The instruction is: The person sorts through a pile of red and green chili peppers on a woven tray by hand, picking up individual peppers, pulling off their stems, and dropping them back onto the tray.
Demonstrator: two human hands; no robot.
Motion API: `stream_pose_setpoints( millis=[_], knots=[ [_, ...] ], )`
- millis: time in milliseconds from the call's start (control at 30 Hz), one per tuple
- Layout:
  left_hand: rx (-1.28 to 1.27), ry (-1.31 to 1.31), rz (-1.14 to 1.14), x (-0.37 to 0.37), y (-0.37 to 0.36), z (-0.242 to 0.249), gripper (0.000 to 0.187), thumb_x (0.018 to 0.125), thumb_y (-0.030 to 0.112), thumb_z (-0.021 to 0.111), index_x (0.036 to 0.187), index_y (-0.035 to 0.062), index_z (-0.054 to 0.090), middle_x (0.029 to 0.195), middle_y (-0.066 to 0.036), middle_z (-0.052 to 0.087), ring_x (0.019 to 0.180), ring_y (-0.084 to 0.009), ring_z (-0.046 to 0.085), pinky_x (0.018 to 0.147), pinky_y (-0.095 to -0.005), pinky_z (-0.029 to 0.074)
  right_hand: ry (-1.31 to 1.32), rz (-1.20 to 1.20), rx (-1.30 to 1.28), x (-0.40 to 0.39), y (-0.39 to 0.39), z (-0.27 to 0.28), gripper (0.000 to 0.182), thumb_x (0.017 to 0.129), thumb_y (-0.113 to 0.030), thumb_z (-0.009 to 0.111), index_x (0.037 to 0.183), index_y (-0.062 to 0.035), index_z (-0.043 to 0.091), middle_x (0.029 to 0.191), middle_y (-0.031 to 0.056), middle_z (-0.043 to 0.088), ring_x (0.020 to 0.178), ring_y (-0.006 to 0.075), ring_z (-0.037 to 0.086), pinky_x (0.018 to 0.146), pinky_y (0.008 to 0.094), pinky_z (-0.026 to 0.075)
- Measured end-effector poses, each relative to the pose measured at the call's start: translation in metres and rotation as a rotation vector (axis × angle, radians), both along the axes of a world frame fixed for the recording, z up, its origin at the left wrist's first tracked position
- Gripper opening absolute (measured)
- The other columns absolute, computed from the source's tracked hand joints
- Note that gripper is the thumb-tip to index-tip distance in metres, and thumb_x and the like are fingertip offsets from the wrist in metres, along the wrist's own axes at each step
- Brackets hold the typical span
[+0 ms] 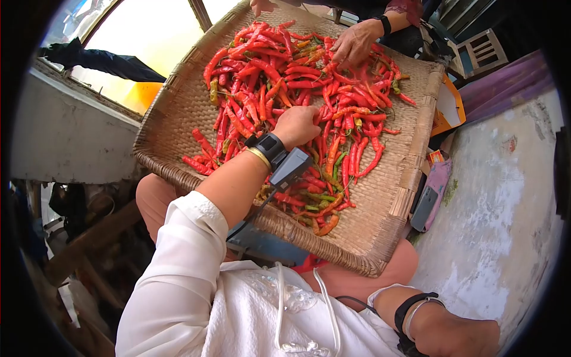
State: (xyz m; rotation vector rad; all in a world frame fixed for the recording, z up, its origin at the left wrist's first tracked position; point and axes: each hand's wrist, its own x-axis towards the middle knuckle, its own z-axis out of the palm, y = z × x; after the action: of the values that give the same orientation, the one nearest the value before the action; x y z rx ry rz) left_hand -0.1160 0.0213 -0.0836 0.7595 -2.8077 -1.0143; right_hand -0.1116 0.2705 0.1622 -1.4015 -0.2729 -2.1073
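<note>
Many red chili peppers (267,65), with a few green and orange ones among them, lie heaped in a shallow woven basket (380,223). My left hand (297,126) reaches into the middle of the heap, its fingers curled down among the peppers. What those fingertips pinch is hidden by the hand. My right hand (455,333) is at the lower right, outside the basket and away from the peppers. It looks closed like a fist, and its fingertips are out of sight. The basket's near edge is above my knees.
Across the basket, another person's hand (357,43) touches the peppers; part of their other hand (262,6) shows at the top edge. A dark folded umbrella (104,60) is by the window. A pinkish case (432,193) leans at the right, near a worn pale surface (493,208).
</note>
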Motion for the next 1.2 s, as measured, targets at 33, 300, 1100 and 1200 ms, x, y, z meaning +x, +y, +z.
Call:
stream_pose_setpoints(
  millis=[33, 300, 1100, 1200],
  knots=[
    [0.036, -0.006, -0.014, 0.0, 0.001, 0.002, 0.041, 0.068, 0.02, 0.062, 0.105, 0.0032, 0.058, 0.076, -0.015, 0.062, 0.076, -0.0318, 0.06, 0.07, -0.0396, 0.047, -0.001, 0.004, 0.0, -0.004, -0.003, -0.002, 0.026, 0.079, -0.008, 0.04, 0.06, -0.002, 0.056, 0.057, 0.0099, 0.05, 0.049, 0.0221, 0.048, 0.055, 0.033, 0.042],
    [0.109, -0.067, -0.027, 0.004, 0.005, 0.021, 0.024, 0.068, 0.021, 0.059, 0.086, 0.0047, 0.063, 0.074, -0.016, 0.062, 0.073, -0.0301, 0.061, 0.066, -0.0392, 0.047, -0.266, -0.5, 1.317, -0.073, -0.049, -0.129, 0.017, 0.089, -0.02, 0.049, 0.088, -0.0038, 0.056, 0.072, 0.0058, 0.059, 0.054, 0.0097, 0.053, 0.054, 0.021, 0.044],
    [1.148, 0.654, 0.256, -0.011, -0.015, 0.053, 0.048, 0.088, 0.017, 0.053, 0.128, -0.0006, 0.033, 0.095, -0.009, 0.059, 0.075, -0.0103, 0.058, 0.063, -0.0207, 0.048, 1.644, -1.072, 1.587, -0.05, -0.067, -0.164, 0.023, 0.074, -0.027, 0.063, 0.078, -0.0049, 0.059, 0.072, 0.0126, 0.062, 0.07, 0.0289, 0.061, 0.063, 0.04, 0.048],
    [0.562, 0.322, -0.042, -0.027, -0.001, 0.055, 0.051, 0.085, 0.016, 0.056, 0.129, -0.0003, 0.036, 0.111, -0.013, 0.054, 0.086, -0.0191, 0.059, 0.071, -0.0257, 0.048, 1.637, -1.099, 1.542, -0.051, -0.066, -0.162, 0.022, 0.074, -0.026, 0.063, 0.078, -0.005, 0.059, 0.072, 0.012, 0.061, 0.07, 0.0286, 0.061, 0.063, 0.0395, 0.048]
  ],
)
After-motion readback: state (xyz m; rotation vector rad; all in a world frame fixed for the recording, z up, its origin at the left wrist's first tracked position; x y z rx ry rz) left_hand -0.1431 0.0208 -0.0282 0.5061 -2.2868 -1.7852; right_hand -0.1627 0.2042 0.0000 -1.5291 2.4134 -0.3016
